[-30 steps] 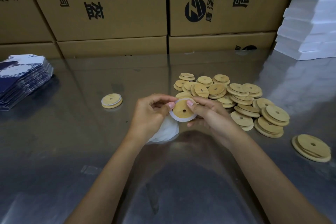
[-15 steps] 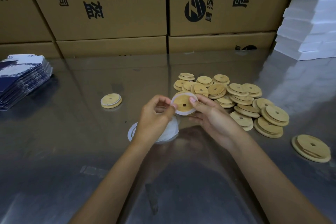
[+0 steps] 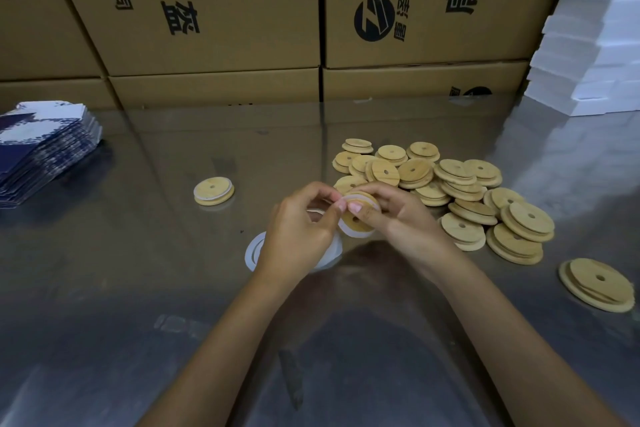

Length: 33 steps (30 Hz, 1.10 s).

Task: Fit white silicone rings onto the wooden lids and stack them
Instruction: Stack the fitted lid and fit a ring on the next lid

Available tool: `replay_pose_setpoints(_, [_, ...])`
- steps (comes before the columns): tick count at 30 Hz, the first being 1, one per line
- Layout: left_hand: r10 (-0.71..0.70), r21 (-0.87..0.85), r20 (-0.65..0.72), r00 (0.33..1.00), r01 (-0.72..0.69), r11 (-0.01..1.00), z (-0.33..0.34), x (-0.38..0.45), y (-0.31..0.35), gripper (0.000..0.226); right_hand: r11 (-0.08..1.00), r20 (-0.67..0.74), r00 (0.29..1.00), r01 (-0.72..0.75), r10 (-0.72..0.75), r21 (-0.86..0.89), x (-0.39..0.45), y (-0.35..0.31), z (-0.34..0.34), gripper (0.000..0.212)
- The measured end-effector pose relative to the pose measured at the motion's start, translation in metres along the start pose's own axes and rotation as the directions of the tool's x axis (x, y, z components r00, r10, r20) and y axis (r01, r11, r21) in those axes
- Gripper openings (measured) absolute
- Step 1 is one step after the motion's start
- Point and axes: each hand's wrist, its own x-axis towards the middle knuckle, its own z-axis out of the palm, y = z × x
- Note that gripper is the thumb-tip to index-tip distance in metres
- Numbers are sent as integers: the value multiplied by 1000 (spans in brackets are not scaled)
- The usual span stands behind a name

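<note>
Cardboard boxes printed in black, stacked along the far edge of a shiny metal table. Blue-and-white flat packs piled at far left. White foam slabs stacked at far right.

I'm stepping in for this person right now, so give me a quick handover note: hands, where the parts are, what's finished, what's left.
Left hand and right hand: both grip one wooden lid, white ring partly worked around it.
Spare rings lie on the table under the left hand.
Done: one ringed lid sits alone to the left.
Left: finish this lid, then the bare lid pile and the lone lids at right; stack them.
</note>
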Motion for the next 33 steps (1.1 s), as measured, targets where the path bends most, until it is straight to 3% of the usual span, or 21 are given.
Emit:
replay_pose_setpoints(8, [-128,-47,30,991,130,990,-3,4,-5,15,998,-59,996,65,-65,-12,0,0,2,14])
replay_pose_setpoints(12, [-122,-57,57,991,125,991,-8,7,-5,15,998,-60,996,68,-67,12,-2,-2,4,15])
replay_pose_setpoints(16, [-71,28,86,994,68,997,-9,8,-5,10,993,-125,992,13,2,121,-4,-5,3,14])
replay_pose_setpoints(21, [-91,-177,74,993,103,979,-3,5,-2,8,956,-125,982,-103,142,273,-3,-8,-1,25])
replay_pose_setpoints(23, [-97,-187,46,994,104,977,0,4,-3,6,943,-121,978,-125,170,309,-2,-9,-1,28])
replay_pose_setpoints(30, [-170,-122,-6,985,168,978,0,4,-6,7,912,-101,968,-176,228,371,-1,-9,0,18])
replay_pose_setpoints(33, [-159,-151,-1,987,157,976,-1,4,-5,5,954,-93,974,-178,206,242,-1,-6,4,20])
